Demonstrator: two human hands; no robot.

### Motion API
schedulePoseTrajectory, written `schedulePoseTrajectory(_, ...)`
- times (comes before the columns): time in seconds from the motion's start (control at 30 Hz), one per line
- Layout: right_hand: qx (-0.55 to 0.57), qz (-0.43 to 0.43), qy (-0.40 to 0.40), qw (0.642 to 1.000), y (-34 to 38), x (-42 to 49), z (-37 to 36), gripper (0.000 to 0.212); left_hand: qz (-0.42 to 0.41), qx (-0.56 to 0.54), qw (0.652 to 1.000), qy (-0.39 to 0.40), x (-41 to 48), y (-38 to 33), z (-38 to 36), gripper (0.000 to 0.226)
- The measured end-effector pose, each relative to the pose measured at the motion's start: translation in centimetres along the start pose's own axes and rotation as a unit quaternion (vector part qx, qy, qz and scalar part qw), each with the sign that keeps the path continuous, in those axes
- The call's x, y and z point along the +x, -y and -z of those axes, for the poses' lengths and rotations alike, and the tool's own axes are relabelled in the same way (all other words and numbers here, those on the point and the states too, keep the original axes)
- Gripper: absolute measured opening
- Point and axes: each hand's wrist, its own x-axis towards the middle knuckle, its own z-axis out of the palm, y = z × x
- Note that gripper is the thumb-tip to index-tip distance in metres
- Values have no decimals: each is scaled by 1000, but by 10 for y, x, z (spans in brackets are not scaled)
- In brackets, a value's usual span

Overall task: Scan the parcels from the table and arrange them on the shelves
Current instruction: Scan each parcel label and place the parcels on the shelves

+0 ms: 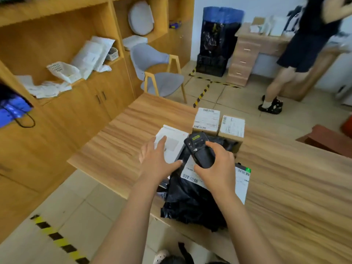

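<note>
On the wooden table (pixel 297 187) lies a black plastic parcel (pixel 190 202) with a white label (pixel 242 183). My right hand (pixel 217 166) grips a black handheld scanner (pixel 200 149) just above that label. My left hand (pixel 158 159) is spread with straight fingers over a white box parcel (pixel 172 138), its thumb by the black parcel's edge. Two small cardboard boxes (pixel 206 120) (pixel 232 127) with labels stand behind. The wooden shelves (pixel 62 40) at the left hold white mailer parcels (pixel 89 56).
A grey chair (pixel 158 73) stands between the table and the shelves. Another person (pixel 304 54) stands at the back right near a drawer unit (pixel 245 60). Yellow-black tape (pixel 57 237) marks the tiled floor. White baskets (pixel 62 70) sit on the shelf.
</note>
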Motion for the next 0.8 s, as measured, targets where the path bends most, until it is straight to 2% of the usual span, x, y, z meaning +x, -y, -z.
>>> schedulePoseTrajectory(0.13,-16,-31,-32,999,11,-3,-14,75,4,12,998,60,14,16,-4,106)
schedulePoseTrajectory(0.33,-23,-48,-69,996,19,-12,-19,70,-21,10,999,32,17,19,-1,98)
schedulePoseTrajectory(0.53,-22,-57,-127,990,15,-26,-4,71,-104,-37,994,-21,9,-5,12,96)
schedulePoseTrajectory(0.8,-22,-97,-211,972,-24,-50,63,73,-219,-43,975,-10,-23,-82,2,94)
